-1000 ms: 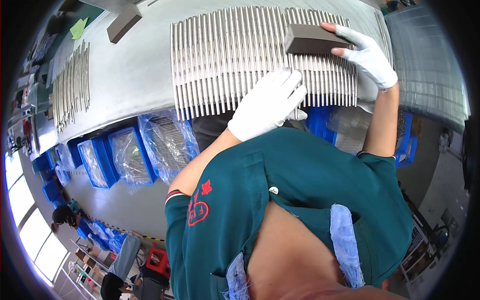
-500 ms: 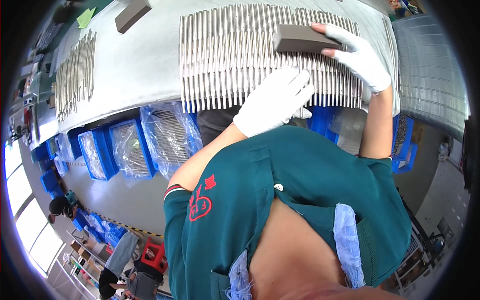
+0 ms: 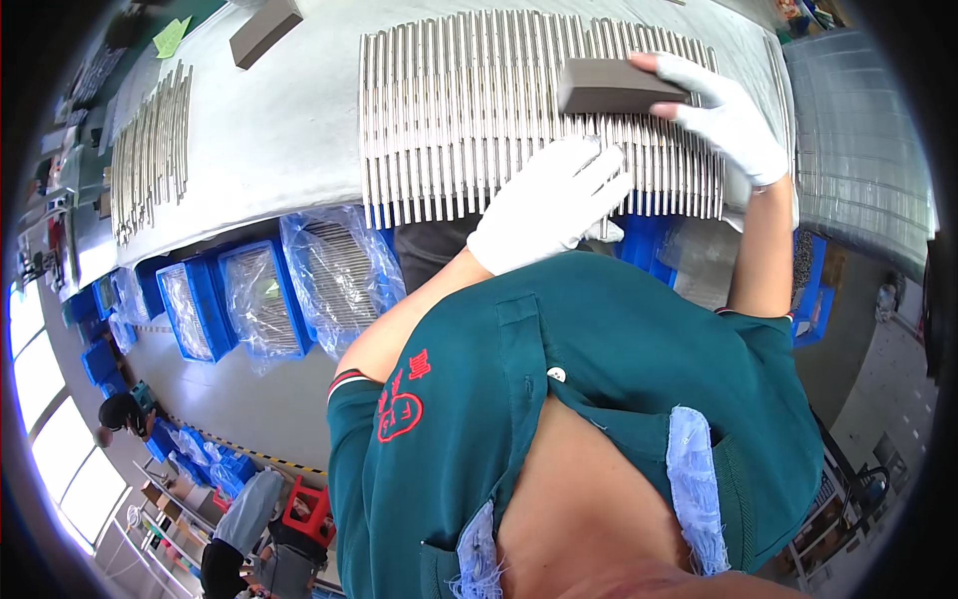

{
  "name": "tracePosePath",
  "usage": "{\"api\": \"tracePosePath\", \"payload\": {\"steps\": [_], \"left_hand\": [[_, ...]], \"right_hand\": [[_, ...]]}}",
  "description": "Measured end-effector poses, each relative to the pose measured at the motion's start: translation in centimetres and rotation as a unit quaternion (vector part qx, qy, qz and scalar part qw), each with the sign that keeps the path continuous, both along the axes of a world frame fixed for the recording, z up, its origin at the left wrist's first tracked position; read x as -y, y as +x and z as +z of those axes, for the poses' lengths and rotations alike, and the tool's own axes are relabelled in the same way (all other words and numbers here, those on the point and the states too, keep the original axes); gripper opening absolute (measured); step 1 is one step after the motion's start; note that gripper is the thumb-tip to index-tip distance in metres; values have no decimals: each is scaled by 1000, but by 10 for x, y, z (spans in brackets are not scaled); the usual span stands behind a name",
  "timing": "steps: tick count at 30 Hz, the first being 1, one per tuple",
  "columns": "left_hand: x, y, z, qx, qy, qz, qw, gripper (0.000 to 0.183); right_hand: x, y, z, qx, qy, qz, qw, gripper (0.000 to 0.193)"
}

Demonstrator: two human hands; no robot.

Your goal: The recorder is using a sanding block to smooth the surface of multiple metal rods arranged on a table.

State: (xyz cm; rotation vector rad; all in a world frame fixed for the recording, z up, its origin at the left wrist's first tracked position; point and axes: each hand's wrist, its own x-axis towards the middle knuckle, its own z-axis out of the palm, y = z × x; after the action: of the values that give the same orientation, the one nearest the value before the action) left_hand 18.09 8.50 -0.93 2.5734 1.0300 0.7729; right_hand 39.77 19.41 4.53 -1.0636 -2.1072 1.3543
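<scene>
Gripping the right end of a brown block (image 3: 614,85) at one o'clock in the view, the right hand (image 3: 728,125) has its thumb and one finger pinched across the block's edges, with bare tips showing from a white glove. The block is long, straight-sided and matt, and it lies crosswise over a close row of metal rods (image 3: 449,120). These rods are slim, straight and bright silver, set side by side on the worktop (image 3: 269,130) around twelve to one o'clock, with their far ends in an uneven line. The left hand (image 3: 549,210), also gloved white, lies palm down over the rods' near ends, fingers slightly spread, toward one o'clock.

A second block (image 3: 265,33) at eleven o'clock is cut off by the top edge, and a smaller group of rods (image 3: 155,150) sits at ten.

The left hand's underside is hidden, so I cannot tell whether it grips any rod. The block's left end is blurred, and whether its underside touches the rods is hard to make out.
</scene>
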Motion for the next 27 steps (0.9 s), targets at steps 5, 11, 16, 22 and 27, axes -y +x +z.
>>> {"api": "tracePosePath", "payload": {"steps": [5,11,16,22,27], "left_hand": [[0,3,2,7,6,-6,1000,54],[1,0,-3,1,-4,6,1000,52],[-2,2,-4,11,5,-4,1000,51],[-2,-1,1,-10,-26,-2,1000,65],[1,-4,-1,-21,-51,-8,998,77]], "right_hand": [[-1,24,6,73,48,-34,996,47],[4,19,1,54,33,-36,997,46],[13,69,-7,-18,81,-229,970,53],[-6,62,-32,-176,155,-365,901,61],[-13,39,-45,-197,172,-415,871,63]]}}
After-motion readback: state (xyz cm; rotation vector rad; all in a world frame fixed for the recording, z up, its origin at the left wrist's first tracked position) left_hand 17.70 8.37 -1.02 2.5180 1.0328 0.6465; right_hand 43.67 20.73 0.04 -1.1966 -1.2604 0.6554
